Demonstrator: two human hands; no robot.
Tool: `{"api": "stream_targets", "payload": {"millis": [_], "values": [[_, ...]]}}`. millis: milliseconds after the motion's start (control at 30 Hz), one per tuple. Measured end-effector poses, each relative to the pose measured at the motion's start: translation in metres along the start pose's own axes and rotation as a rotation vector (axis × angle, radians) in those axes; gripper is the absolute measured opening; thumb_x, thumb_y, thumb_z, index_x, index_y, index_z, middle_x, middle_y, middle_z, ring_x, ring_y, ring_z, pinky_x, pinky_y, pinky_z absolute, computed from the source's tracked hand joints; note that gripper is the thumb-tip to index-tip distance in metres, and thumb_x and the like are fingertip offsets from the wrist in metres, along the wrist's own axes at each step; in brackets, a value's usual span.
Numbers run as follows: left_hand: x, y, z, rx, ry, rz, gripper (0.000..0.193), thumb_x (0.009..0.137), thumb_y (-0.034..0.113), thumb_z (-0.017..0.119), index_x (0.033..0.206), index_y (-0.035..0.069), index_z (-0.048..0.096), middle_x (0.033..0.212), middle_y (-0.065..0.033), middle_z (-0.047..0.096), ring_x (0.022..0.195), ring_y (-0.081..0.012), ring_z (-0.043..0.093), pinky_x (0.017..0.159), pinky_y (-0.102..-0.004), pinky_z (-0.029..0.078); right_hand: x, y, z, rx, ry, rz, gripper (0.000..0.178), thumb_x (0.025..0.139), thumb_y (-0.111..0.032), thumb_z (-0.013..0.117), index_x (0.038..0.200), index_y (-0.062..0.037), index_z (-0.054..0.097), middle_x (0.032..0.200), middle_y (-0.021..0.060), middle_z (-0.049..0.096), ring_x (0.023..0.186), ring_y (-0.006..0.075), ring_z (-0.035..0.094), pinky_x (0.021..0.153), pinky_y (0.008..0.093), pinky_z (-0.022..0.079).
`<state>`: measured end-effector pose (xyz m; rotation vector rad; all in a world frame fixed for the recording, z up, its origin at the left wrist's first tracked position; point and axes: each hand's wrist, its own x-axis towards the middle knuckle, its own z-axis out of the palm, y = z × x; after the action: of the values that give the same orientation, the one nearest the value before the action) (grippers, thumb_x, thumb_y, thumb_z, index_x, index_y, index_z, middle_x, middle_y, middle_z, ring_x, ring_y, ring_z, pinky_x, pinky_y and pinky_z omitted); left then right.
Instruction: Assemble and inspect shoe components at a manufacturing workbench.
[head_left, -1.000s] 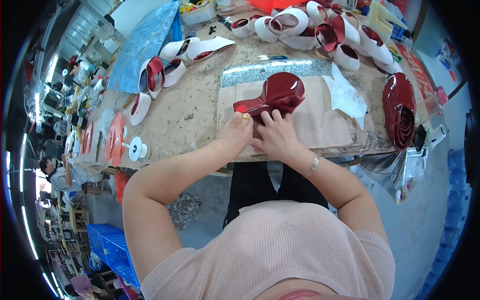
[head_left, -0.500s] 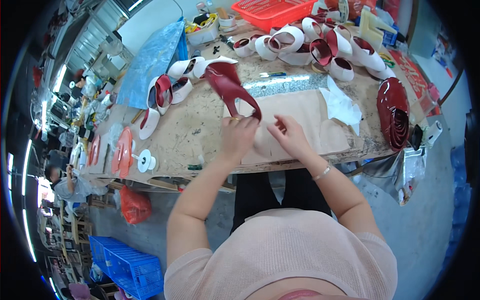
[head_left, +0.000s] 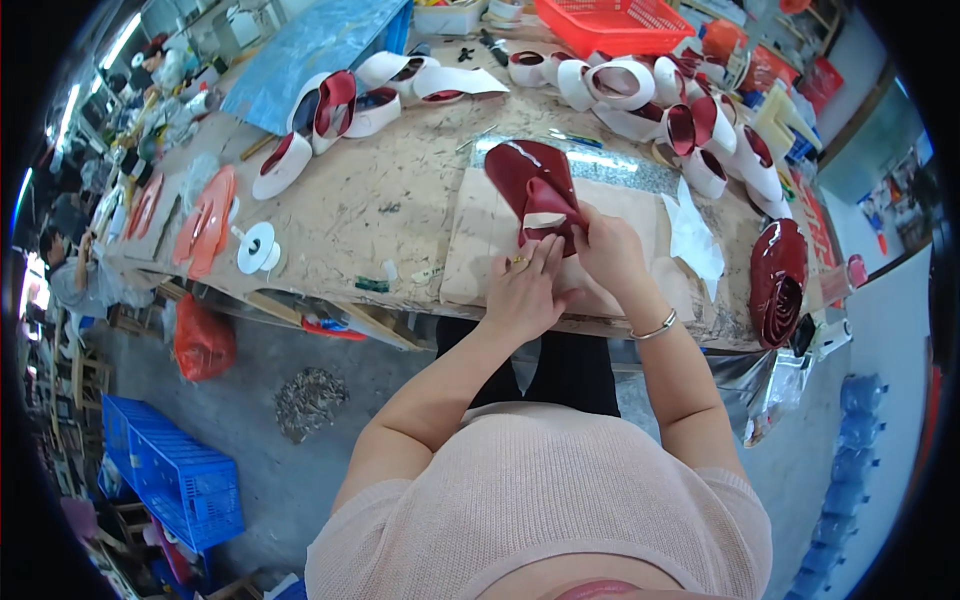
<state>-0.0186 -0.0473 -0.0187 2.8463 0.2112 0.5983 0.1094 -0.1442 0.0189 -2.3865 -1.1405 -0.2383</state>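
A glossy dark red shoe upper piece (head_left: 528, 182) with a white lining lies on a tan paper sheet (head_left: 478, 250) at the near edge of the workbench (head_left: 380, 200). My left hand (head_left: 525, 290) presses its fingers on the near end of the piece. My right hand (head_left: 608, 250) pinches the same end from the right. Both hands touch each other over the piece. A ring shows on the left hand, a bracelet on the right wrist.
Several white-and-red shoe uppers (head_left: 640, 85) are piled at the back of the bench, more at the left (head_left: 330, 110). A red basket (head_left: 610, 25), a stack of red pieces (head_left: 778, 285), white tissue (head_left: 692, 240), orange soles (head_left: 208, 220), a blue crate (head_left: 175, 480) on the floor.
The red piece has come down from a raised tilt and now lies flatter on the paper. Both hands have closed together on its near end.
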Motion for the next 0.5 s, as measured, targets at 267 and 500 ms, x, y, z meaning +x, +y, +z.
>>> {"api": "stream_targets", "payload": {"millis": [267, 500], "values": [[0.014, -0.003, -0.004, -0.075, -0.084, -0.036, 0.068, 0.081, 0.047, 0.061, 0.131, 0.004, 0.047, 0.133, -0.0062, 0.046, 0.12, -0.0211, 0.044, 0.088, -0.0402, 0.033, -0.002, -0.002, 0.0, 0.116, 0.023, 0.08, 0.021, 0.079, -0.012, 0.062, 0.097, -0.0027, 0.06, 0.078, 0.021, 0.064, 0.073, 0.04, 0.061, 0.067, 0.0469, 0.048], [0.01, -0.008, 0.02, -0.057, 0.081, -0.02, 0.067, 0.079, 0.045, 0.063, 0.13, 0.004, 0.046, 0.128, -0.0052, 0.048, 0.116, -0.0208, 0.046, 0.09, -0.0396, 0.031, -0.004, 0.0, 0.017, 0.177, -0.042, 0.146, 0.035, 0.077, -0.013, 0.06, 0.111, -0.004, 0.059, 0.074, 0.0194, 0.066, 0.072, 0.0362, 0.065, 0.067, 0.0447, 0.051]]}}
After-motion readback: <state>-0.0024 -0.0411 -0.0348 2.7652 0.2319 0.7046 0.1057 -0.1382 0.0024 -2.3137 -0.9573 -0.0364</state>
